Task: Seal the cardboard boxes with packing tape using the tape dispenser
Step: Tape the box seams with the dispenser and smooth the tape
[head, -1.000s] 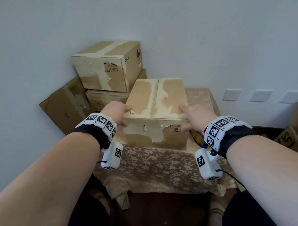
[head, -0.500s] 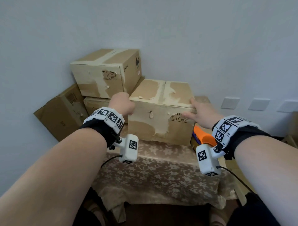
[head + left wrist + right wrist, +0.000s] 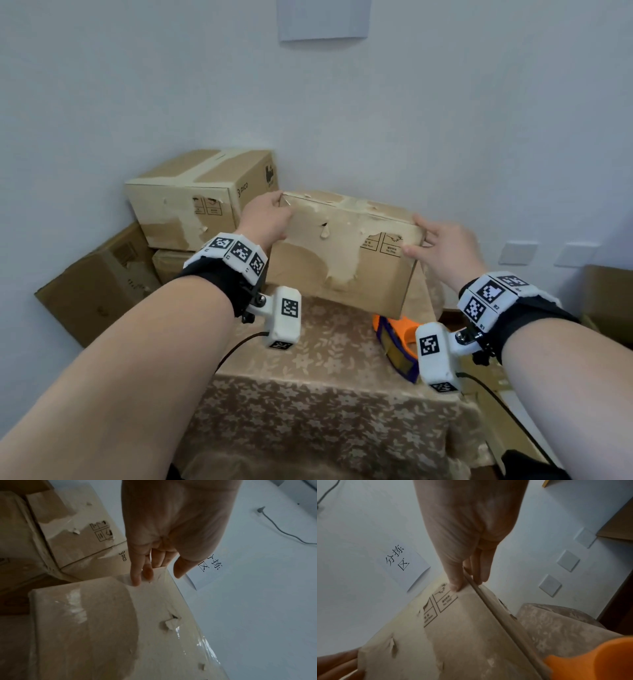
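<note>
**Box held tilted above the table**

Nearest, at 5 o'clock on the table (image 3: pixel 308 394), lies the orange tape dispenser (image 3: pixel 397 337). Above it both hands hold the box (image 3: pixel 342 253) off the cloth, tilted. The left hand (image 3: pixel 265 219) grips its upper left corner; the right hand (image 3: pixel 442 245) pinches the right edge, thumb on the printed handling symbols. At 10 o'clock a stacked box (image 3: pixel 191 195) reads "PICO". Only the wrist views show writing on the wall sheet (image 3: pixel 404 563): "分拣区". Box contents are hidden.
</note>
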`<state>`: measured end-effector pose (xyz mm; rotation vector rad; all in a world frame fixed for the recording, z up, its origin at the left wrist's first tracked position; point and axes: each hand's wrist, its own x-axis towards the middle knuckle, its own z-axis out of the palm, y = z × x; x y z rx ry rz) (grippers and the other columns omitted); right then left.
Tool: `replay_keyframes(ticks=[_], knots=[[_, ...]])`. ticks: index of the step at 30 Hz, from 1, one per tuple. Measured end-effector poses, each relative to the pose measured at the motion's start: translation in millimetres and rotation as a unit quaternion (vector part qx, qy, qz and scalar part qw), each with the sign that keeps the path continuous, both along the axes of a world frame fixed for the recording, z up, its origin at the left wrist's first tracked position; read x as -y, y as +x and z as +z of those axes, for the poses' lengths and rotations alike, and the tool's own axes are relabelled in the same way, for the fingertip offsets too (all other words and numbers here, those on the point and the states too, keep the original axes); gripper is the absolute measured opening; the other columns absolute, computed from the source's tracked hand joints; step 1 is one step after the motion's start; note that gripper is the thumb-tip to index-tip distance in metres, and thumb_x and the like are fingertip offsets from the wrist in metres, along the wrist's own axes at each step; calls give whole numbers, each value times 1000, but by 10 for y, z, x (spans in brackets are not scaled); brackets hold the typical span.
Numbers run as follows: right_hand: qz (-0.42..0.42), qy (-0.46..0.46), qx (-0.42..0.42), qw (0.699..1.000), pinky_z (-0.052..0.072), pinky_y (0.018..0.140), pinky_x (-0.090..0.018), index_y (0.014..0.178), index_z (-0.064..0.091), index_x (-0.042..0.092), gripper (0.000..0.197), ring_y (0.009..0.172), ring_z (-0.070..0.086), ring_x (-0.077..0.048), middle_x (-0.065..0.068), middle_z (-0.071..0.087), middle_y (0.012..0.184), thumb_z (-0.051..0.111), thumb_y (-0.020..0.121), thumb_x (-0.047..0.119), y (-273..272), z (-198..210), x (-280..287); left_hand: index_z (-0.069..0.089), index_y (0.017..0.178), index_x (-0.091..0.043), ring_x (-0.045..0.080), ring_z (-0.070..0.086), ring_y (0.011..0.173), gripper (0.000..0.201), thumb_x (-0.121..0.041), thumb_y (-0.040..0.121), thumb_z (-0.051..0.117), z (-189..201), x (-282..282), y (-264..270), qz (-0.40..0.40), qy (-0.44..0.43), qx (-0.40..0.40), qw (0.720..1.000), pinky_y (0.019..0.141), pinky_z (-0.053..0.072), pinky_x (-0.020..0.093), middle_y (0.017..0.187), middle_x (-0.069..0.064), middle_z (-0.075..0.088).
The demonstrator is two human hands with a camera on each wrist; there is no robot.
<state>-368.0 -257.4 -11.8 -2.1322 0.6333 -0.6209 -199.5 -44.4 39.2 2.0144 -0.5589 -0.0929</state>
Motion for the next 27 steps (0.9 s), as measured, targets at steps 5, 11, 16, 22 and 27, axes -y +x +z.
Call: replay_keyframes(ticks=[5, 11, 16, 22, 27], knots=[[-62, -38, 32, 997, 45, 102, -32, 128, 61, 21, 56, 111, 63, -14, -6, 66, 121, 80, 75, 19, 26, 49, 69, 26, 150, -17, 22, 41, 133, 74, -26, 85, 62, -197, 275, 208, -34, 20, -42, 998, 110, 36, 41, 151, 1, 33], [46, -67, 11, 997, 49, 98, -37, 118, 68, 22, 35, 98, 66, -10, 8, 72, 96, 69, 83, 16, 364, -156, -20, 22, 151, -25, 27, 27, 142, 109, -68, 61, 66, -580, 446, 330, -76, 93, -101, 988, 116, 24, 47, 159, 6, 12], [156, -29, -29, 987, 39, 105, -20, 133, 55, 12, 43, 108, 54, 5, 0, 62, 127, 53, 92, -2, 522, -260, -101, 20, 151, -30, 33, 16, 145, 137, -94, 36, 58, -706, 539, 247, -84, 204, -110, 969, 116, 21, 51, 161, 9, -5], [135, -23, -73, 988, 39, 105, -23, 132, 57, 16, 41, 119, 56, -7, 1, 63, 127, 49, 94, 3, 498, -383, -17, 17, 152, -25, 37, -16, 144, 118, -89, 59, 50, -662, 551, 9, -87, 284, -61, 953, 115, -7, 58, 158, 14, -12], [96, -36, -90, 991, 43, 105, -29, 124, 64, 16, 36, 114, 60, -9, 2, 67, 119, 50, 93, 4, 466, -454, 30, 24, 151, -24, 31, 0, 147, 99, -65, 70, 63, -631, 527, 0, -98, 296, -17, 950, 117, -1, 54, 159, 13, 14]])
